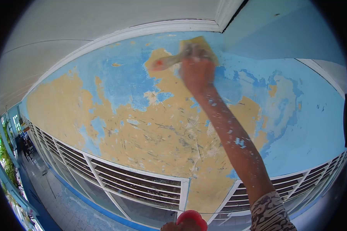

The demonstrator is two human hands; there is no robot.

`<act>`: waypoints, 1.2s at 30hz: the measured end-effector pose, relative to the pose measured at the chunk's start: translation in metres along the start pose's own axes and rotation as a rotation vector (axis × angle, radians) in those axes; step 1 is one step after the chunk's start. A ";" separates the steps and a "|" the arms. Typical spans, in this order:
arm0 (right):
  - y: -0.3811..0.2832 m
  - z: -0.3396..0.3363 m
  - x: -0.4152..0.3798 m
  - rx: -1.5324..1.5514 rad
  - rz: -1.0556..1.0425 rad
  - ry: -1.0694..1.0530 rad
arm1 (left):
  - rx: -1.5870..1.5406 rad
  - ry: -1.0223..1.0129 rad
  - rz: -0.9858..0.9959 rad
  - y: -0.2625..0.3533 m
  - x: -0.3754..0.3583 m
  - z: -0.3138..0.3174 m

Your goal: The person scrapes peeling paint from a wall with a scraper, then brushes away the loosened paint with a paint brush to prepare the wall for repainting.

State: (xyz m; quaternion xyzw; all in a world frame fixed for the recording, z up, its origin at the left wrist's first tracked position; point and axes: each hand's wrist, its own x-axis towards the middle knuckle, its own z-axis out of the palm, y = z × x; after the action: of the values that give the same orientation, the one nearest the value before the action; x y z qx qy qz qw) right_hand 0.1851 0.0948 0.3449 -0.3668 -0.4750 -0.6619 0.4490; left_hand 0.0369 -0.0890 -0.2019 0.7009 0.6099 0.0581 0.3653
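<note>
My right hand (198, 71) is raised high against the wall, closed around a scraper (165, 62). Its pale handle with a red spot points left, and a broad yellowish blade shows behind the fingers; motion blurs both. White and light blue flecks dot my forearm. The scraper is over the wall (150, 131), where blue paint has come off in large patches and a yellow layer shows. At the bottom edge, part of my left hand (169, 227) is at a red rounded object, seemingly a container (196, 216); most of it is cut off.
White louvred windows (138, 184) run below the peeled area, with another set (297, 184) at the right. White moulding (154, 27) borders the ceiling (104, 19). A blue beam (281, 34) juts out at the upper right. Plants (4, 154) line the corridor (46, 184) at left.
</note>
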 end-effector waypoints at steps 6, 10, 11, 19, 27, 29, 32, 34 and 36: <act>0.006 -0.009 0.014 0.514 0.266 -0.068 | -0.034 0.029 0.051 -0.003 0.000 0.017; 0.049 -0.022 -0.001 0.162 0.214 0.210 | -0.058 0.052 0.072 -0.008 0.002 0.018; 0.043 -0.023 -0.001 0.169 0.210 0.217 | -0.049 0.051 0.078 -0.009 0.003 0.018; 0.011 -0.002 -0.002 0.116 -0.287 0.032 | 0.022 0.057 0.110 -0.008 0.015 0.012; 0.096 -0.028 -0.025 0.160 -0.401 0.066 | 0.058 0.064 0.161 -0.011 0.024 0.011; 0.096 -0.044 -0.056 0.170 -0.473 -0.082 | 0.071 0.072 0.182 -0.013 0.026 0.014; 0.119 -0.080 -0.054 0.478 -0.410 -0.161 | 0.093 0.089 0.236 -0.019 0.030 0.020; 0.145 -0.095 -0.057 0.732 0.347 -0.332 | 0.124 0.114 0.307 -0.027 0.032 0.026; 0.169 -0.109 -0.047 0.742 0.703 -0.223 | 0.159 0.149 0.398 -0.042 0.042 0.035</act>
State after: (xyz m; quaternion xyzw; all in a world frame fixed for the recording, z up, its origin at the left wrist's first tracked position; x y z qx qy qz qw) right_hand 0.3530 -0.0226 0.3223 -0.3886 -0.5706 -0.2152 0.6907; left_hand 0.0320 -0.0671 -0.2673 0.8279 0.4874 0.1324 0.2439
